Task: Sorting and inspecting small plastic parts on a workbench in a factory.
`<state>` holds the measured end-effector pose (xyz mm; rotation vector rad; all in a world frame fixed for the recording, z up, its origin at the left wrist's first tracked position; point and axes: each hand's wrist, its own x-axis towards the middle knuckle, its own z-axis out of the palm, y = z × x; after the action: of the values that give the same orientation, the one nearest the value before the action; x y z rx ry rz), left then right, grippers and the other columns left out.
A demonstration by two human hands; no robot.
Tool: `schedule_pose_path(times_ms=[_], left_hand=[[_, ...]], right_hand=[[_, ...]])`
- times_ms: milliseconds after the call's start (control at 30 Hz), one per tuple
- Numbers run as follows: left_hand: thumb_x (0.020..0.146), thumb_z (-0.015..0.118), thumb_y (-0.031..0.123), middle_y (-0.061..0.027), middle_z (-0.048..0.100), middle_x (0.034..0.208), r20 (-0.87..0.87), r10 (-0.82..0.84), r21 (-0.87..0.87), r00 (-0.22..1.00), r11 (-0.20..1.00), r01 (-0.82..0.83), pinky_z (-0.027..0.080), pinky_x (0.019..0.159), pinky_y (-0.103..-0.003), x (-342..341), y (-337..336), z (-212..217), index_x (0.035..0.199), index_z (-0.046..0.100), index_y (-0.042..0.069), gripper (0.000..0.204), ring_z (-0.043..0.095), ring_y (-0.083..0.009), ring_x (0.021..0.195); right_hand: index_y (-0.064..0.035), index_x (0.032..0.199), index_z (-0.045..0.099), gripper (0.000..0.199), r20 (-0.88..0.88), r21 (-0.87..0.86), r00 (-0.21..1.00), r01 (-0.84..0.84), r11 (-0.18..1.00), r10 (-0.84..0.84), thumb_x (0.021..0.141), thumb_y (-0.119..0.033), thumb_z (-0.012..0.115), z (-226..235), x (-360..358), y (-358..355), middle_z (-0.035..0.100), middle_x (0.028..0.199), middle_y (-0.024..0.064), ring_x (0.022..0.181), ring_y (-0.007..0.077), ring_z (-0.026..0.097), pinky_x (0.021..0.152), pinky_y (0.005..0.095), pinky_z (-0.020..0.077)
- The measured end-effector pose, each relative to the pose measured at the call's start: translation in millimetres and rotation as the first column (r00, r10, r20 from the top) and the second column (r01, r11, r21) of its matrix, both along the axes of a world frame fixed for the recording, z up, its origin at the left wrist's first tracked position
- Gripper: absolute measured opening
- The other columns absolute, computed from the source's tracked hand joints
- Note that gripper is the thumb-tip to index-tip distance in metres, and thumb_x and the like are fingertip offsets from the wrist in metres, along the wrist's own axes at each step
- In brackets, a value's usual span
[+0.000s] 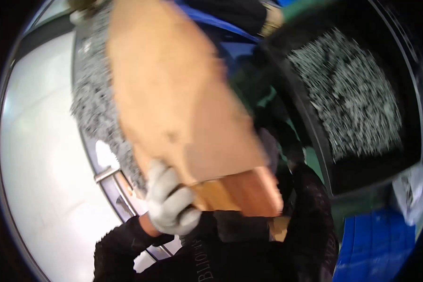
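A large brown cardboard box, blurred by motion, is held up in front of me at a tilt. The end nearest me gapes, and its reddish-brown inside shows. My left hand, in a white glove, has its fingers curled on the box's lower left edge. My right arm reaches up along the box's right side in a black sleeve. Of my right hand only a dark, smeared part shows by the box, its fingers hidden. What the box holds, if anything, I cannot make out.
Loose grey slivers lie heaped left of the box. More fill a black tray at right. Another person's hand is at the top, a gloved one at far left. Blue plastic crate and clear bag sit lower right.
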<state>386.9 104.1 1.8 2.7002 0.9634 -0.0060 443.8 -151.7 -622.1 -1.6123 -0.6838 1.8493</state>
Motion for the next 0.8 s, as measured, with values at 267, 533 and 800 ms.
schedule_pose_path(times_ms=[267,533,800], left_hand=[[0.072,0.086,0.021,-0.0196,0.063,0.128,0.331,0.011,-0.003,0.944,1.000,-0.011,0.050,0.106,-0.063,-19.0,-1.9,4.8,0.119,0.071,0.005,0.052,0.059,-0.0459,0.123],[0.082,0.085,0.026,-0.0176,0.069,0.128,0.620,0.032,0.086,0.784,0.991,-0.107,0.053,0.107,-0.059,-44.3,-15.0,-0.4,0.116,0.072,0.005,0.041,0.064,-0.0419,0.125],[0.093,0.071,0.010,-0.0127,0.074,0.127,0.631,0.140,0.181,0.763,0.930,-0.320,0.053,0.113,-0.051,-150.1,-1.4,34.3,0.113,0.077,0.008,0.022,0.067,-0.0366,0.128]], right_hand=[[-0.0084,0.154,0.060,0.050,0.436,0.529,0.797,-0.603,0.597,0.418,0.107,-0.026,0.056,132.5,7.9,57.6,0.067,0.151,0.0200,0.135,0.0390,0.065,0.111,0.0546,0.0539],[-0.0064,0.149,0.064,0.050,0.756,0.331,0.465,-0.879,0.343,0.461,0.099,-0.012,0.064,287.5,117.1,83.6,0.070,0.146,0.0223,0.129,0.0420,0.068,0.111,0.0524,0.0546],[0.0029,0.169,0.039,0.080,0.395,0.364,0.883,0.101,0.926,-0.251,0.094,0.002,0.066,338.8,233.5,52.2,0.063,0.154,0.0161,0.132,0.0239,0.064,0.116,0.0371,0.0490]])
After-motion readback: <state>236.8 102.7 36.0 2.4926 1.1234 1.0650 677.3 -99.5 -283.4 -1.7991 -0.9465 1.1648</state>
